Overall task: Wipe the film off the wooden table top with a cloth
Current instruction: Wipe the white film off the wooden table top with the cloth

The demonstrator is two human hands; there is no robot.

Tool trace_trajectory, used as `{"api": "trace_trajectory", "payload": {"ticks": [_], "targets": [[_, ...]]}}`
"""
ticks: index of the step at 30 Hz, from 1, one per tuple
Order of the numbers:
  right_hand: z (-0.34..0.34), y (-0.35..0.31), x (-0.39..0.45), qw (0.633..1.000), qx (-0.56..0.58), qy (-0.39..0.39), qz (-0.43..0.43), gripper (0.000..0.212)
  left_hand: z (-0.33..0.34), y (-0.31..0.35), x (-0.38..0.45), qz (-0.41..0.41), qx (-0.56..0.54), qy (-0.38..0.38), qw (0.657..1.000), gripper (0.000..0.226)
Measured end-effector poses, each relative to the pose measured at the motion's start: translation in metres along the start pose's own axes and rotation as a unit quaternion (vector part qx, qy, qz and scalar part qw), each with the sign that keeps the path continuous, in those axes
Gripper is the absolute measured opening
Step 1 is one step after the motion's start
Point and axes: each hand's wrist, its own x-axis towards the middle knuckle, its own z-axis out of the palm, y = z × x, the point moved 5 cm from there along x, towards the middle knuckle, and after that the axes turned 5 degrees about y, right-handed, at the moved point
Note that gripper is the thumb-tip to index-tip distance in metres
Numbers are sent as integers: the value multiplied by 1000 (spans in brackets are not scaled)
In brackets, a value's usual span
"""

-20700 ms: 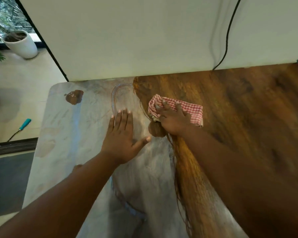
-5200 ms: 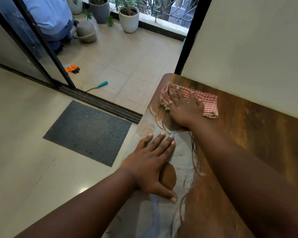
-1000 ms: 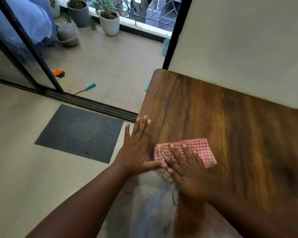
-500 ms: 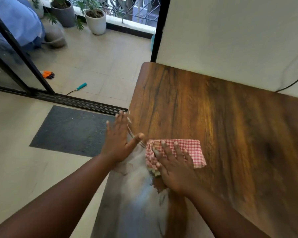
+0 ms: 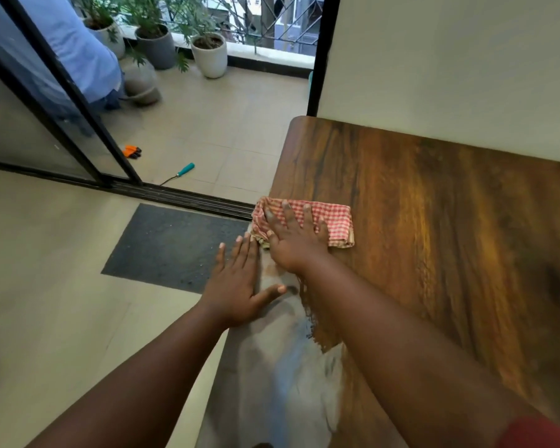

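Note:
A folded red-and-white checked cloth [image 5: 335,221] lies on the wooden table top [image 5: 434,221] at its left edge. My right hand [image 5: 296,242] presses flat on the cloth, fingers spread. A grey-white film [image 5: 282,376] covers the near left strip of the table, from the cloth toward me. My left hand [image 5: 240,286] lies flat and open on that film at the table's left edge, thumb pointing right, just below the cloth.
A white wall [image 5: 450,59] runs along the table's far side. Left of the table are a dark floor mat [image 5: 175,244], a sliding-door track, and a balcony with plant pots [image 5: 209,53], a teal-handled tool [image 5: 183,171] and a person in a blue shirt [image 5: 75,50].
The cloth under my right hand has slid left to the table's edge. My left hand has stayed flat on the film beside it. The view has shifted slightly.

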Motion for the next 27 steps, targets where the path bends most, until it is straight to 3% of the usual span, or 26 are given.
{"api": "trace_trajectory", "payload": {"ticks": [4, 7, 11, 13, 14, 17, 19, 20, 23, 25, 27], "targets": [[-3, -1, 15, 1000, -7, -15, -10, 51, 4, -2, -1, -13, 0, 7, 1000, 109], [-4, -7, 10, 1000, -21, -12, -17, 52, 1, -15, -8, -98, -122, 43, 987, 112], [19, -28, -57, 993, -10, 1, -116, 52, -9, -43, -15, -288, -333, 99, 893, 107], [37, -35, -110, 983, -13, 2, -184, 53, -15, -46, -8, -328, -391, 94, 855, 95], [44, -34, -132, 979, -15, -3, -205, 52, -20, -44, 0, -320, -396, 81, 857, 91], [45, -14, -157, 976, -31, -14, -215, 50, -38, -26, 37, -198, -310, 30, 929, 82], [34, -5, -142, 977, -55, 4, -205, 50, -46, -8, 65, -72, -163, 0, 984, 78], [28, -5, -128, 980, -58, 13, -190, 50, -48, 0, 77, -7, -91, -7, 996, 78], [20, -17, -91, 991, -36, 25, -124, 51, -46, 18, 103, 152, 81, -6, 985, 82], [23, -29, -89, 994, -23, 24, -105, 54, -38, 25, 113, 204, 146, -7, 968, 85], [30, -41, -108, 992, 3, 19, -125, 58, -29, 29, 118, 217, 137, -21, 966, 91]]}}
